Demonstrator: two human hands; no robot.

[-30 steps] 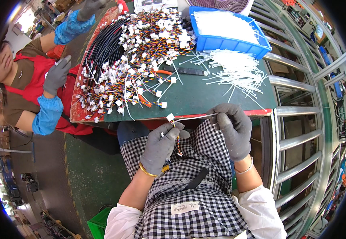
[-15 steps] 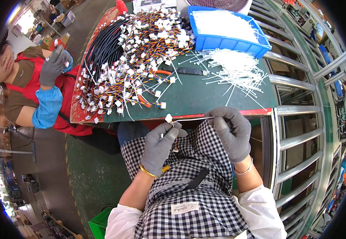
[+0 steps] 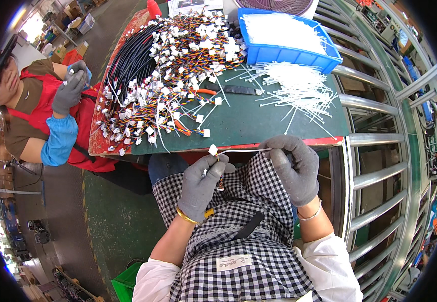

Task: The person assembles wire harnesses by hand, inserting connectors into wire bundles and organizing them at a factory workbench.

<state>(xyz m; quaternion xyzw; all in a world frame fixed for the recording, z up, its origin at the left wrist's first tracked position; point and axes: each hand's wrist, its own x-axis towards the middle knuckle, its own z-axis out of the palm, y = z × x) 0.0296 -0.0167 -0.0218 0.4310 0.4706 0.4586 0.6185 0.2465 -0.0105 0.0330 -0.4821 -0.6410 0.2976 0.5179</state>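
Over my lap, in front of the table edge, my gloved left hand (image 3: 201, 183) pinches a short wire harness. Its white connector (image 3: 213, 149) sticks up above my fingertips, and a coloured wire end (image 3: 221, 184) hangs below them. A white cable tie (image 3: 243, 150) stretches from the harness across to my gloved right hand (image 3: 295, 168), whose thumb and forefinger are closed on the tie's far end. How the tie passes around the wires is hidden by my left fingers.
On the green table (image 3: 243, 118) lie a heap of wire harnesses (image 3: 193, 50), black cables (image 3: 133, 60) and loose cable ties (image 3: 301, 88). Behind them stands a blue bin (image 3: 291, 60) of ties. A roller conveyor (image 3: 374, 141) runs along the right; a co-worker (image 3: 52, 110) sits left.
My right hand has shifted very slightly to the right, the tie still stretched between my hands. My left hand stays put. The co-worker's hands have moved a little lower.
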